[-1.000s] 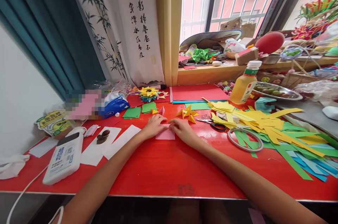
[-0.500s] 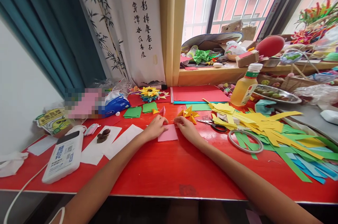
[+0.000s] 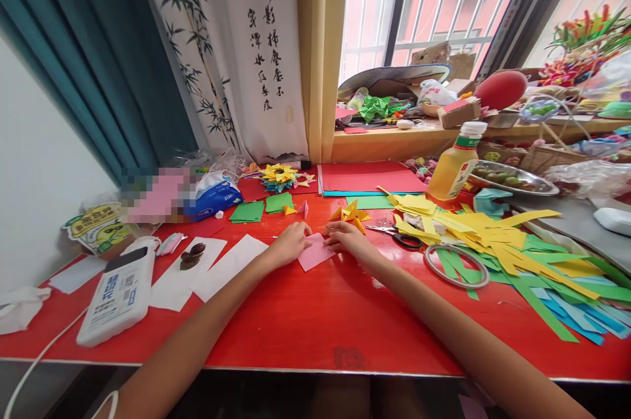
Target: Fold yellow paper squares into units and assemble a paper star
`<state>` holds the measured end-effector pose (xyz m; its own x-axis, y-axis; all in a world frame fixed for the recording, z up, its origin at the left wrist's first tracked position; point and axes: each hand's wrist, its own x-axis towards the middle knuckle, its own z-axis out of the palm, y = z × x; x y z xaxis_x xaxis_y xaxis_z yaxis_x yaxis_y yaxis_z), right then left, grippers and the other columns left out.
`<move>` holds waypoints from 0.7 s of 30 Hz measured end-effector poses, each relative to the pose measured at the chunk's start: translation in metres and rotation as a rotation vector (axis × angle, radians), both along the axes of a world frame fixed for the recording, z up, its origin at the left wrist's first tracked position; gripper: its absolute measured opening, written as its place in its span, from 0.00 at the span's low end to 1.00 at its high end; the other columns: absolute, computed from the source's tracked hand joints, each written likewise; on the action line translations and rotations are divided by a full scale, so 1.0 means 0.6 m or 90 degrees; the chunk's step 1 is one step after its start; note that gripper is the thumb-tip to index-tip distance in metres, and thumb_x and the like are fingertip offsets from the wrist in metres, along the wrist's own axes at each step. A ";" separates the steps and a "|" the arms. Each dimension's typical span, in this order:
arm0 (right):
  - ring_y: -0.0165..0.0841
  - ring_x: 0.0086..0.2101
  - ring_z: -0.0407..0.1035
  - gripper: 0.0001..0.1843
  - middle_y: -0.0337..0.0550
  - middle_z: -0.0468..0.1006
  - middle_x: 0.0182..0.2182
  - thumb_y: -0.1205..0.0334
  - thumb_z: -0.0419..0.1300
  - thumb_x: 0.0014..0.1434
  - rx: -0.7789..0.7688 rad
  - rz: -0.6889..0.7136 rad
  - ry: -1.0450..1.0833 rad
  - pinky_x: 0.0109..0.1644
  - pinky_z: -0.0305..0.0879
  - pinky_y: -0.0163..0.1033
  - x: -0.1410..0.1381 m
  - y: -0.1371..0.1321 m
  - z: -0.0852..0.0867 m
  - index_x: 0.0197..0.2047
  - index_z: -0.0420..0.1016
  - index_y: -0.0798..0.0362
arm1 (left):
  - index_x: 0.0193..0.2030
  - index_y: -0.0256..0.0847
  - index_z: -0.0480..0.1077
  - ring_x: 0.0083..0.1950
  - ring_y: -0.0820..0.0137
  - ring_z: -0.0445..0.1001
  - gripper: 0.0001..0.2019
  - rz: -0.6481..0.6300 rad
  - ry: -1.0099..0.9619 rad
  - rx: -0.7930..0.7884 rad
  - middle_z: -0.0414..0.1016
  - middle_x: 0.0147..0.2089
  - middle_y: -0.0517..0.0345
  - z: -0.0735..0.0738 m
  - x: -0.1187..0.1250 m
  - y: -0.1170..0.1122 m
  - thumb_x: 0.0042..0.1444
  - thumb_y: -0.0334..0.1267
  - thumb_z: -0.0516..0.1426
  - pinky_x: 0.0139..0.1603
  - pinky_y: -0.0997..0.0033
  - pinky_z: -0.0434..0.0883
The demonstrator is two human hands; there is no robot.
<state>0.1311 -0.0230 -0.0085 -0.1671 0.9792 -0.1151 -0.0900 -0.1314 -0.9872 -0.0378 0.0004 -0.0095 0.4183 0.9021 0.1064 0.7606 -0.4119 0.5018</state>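
Observation:
A small square of pink paper (image 3: 314, 254) lies slightly turned on the red table between my hands. My left hand (image 3: 290, 245) is closed at its left edge, thumb and fingers pinching the paper. Over the right edge, my right hand (image 3: 351, 240) rests with its fingers stretched out and touching the sheet. Just beyond are a folded pink and orange paper piece (image 3: 302, 209) and several yellow-orange folded pieces (image 3: 351, 212). Black-handled scissors (image 3: 405, 239) lie to the right of my right hand.
Yellow paper strips (image 3: 486, 228), green and blue strips and a roll of tape (image 3: 456, 266) spread on the right. A juice bottle (image 3: 451, 166) stands behind them. On the left are white paper sheets (image 3: 236, 268), a white power bank-like box (image 3: 118, 297) and a blue tissue pack (image 3: 214, 200).
The pink paper has turned a little on the table, its near edge now slanting. My right hand's fingers have moved further over its right side.

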 end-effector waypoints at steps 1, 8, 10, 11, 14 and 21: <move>0.27 0.28 0.68 0.11 0.46 0.71 0.36 0.72 0.52 0.47 0.009 -0.007 -0.012 0.32 0.66 0.32 0.000 0.000 0.000 0.37 0.64 0.56 | 0.33 0.39 0.63 0.41 0.66 0.63 0.05 0.001 -0.001 0.013 0.65 0.36 0.55 0.004 0.002 -0.002 0.48 0.35 0.51 0.40 0.67 0.61; 0.21 0.15 0.56 0.07 0.34 0.65 0.19 0.62 0.57 0.47 0.086 0.069 -0.157 0.16 0.50 0.27 0.009 -0.002 0.005 0.31 0.67 0.56 | 0.34 0.39 0.63 0.30 0.73 0.62 0.08 0.072 -0.254 0.010 0.61 0.28 0.62 0.025 0.006 -0.003 0.45 0.35 0.53 0.29 0.74 0.60; 0.21 0.14 0.53 0.07 0.31 0.60 0.13 0.60 0.56 0.48 0.085 0.093 -0.151 0.15 0.46 0.27 0.009 -0.003 0.005 0.26 0.66 0.56 | 0.36 0.39 0.62 0.29 0.75 0.61 0.10 0.085 -0.355 -0.024 0.60 0.28 0.63 0.025 0.006 -0.001 0.45 0.35 0.54 0.28 0.76 0.60; 0.21 0.14 0.53 0.08 0.31 0.59 0.13 0.60 0.56 0.49 0.082 0.091 -0.133 0.15 0.46 0.26 0.009 -0.003 0.005 0.25 0.66 0.56 | 0.36 0.38 0.62 0.30 0.75 0.62 0.11 0.090 -0.397 -0.034 0.61 0.28 0.62 0.025 0.006 0.000 0.44 0.35 0.55 0.29 0.77 0.61; 0.23 0.16 0.60 0.08 0.35 0.66 0.16 0.60 0.54 0.51 0.061 0.056 -0.038 0.17 0.55 0.27 0.007 -0.003 0.003 0.26 0.64 0.56 | 0.36 0.37 0.62 0.33 0.74 0.64 0.11 0.116 -0.508 -0.058 0.62 0.32 0.59 0.024 0.008 0.000 0.43 0.36 0.56 0.32 0.76 0.65; 0.28 0.22 0.70 0.04 0.43 0.73 0.26 0.64 0.54 0.52 0.014 0.033 0.081 0.27 0.67 0.31 0.003 -0.004 0.008 0.30 0.64 0.55 | 0.36 0.36 0.62 0.35 0.72 0.67 0.10 0.118 -0.549 -0.093 0.65 0.34 0.57 0.018 0.007 0.001 0.45 0.35 0.54 0.36 0.70 0.69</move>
<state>0.1332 -0.0252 -0.0040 -0.2297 0.9709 -0.0681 -0.2091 -0.1175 -0.9708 -0.0335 0.0011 0.0015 0.0917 0.9766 0.1944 0.1424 -0.2061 0.9681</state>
